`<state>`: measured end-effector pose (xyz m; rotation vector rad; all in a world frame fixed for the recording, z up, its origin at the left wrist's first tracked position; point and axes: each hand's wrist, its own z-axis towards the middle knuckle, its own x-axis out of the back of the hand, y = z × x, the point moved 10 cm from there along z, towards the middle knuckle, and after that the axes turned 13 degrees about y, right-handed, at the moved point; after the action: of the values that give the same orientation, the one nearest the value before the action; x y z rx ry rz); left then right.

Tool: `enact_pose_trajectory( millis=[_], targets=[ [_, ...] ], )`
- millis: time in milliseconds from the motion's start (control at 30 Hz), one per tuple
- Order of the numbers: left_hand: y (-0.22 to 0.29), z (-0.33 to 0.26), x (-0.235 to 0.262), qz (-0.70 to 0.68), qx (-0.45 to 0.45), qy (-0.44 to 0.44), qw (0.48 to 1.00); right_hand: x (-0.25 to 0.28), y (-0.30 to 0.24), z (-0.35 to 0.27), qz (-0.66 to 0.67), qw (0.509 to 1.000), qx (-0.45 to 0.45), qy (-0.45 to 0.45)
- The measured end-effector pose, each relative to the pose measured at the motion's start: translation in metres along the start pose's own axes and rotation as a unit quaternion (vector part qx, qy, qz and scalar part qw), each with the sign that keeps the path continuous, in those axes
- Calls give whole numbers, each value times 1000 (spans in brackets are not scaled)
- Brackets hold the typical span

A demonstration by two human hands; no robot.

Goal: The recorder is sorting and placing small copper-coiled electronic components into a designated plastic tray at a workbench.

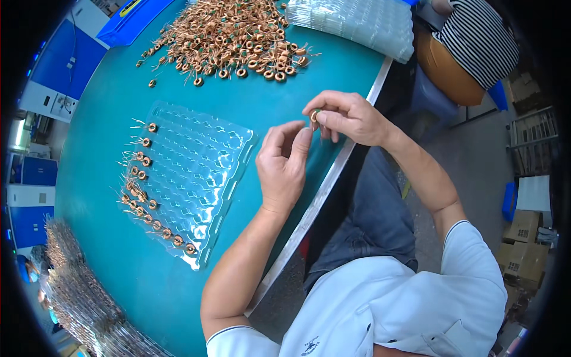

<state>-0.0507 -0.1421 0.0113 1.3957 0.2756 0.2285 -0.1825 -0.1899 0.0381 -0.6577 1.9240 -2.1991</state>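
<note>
A small copper-wound ring coil (314, 115) with thin wire leads is pinched between the thumb and fingers of my right hand (351, 119), over the table's near edge. Close beside it, my left hand (282, 163) has its fingers curled and its thumb tip by the coil's leads; whether it pinches a lead is too small to tell. Left of my hands lies a clear plastic tray (190, 172) with rows of shaped pockets. Several ring coils (156, 225) sit along its left and near sides, their leads pointing outward.
A large heap of ring coils (232, 41) covers the far part of the green table (107, 196). Stacked clear trays (357, 24) stand at the far right, a blue bin (134, 21) at the far left. Filled trays (89, 297) are piled at the near left. Another person (476, 44) sits at the right.
</note>
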Motion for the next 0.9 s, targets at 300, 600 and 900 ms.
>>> enact_pose_trajectory(
  millis=[300, 600, 900],
  targets=[
    [5, -11, -23, 74, -44, -34, 996, 16, 4, -18, -27, 997, 57, 47],
    [6, -11, -30, 133, -58, -78, 986, 19, -17, -26, -130, 981, 145, 18],
    [-5, -6, -26, 96, -28, -96, 990, 17, 27, -18, 155, 987, -5, 50]
  ],
)
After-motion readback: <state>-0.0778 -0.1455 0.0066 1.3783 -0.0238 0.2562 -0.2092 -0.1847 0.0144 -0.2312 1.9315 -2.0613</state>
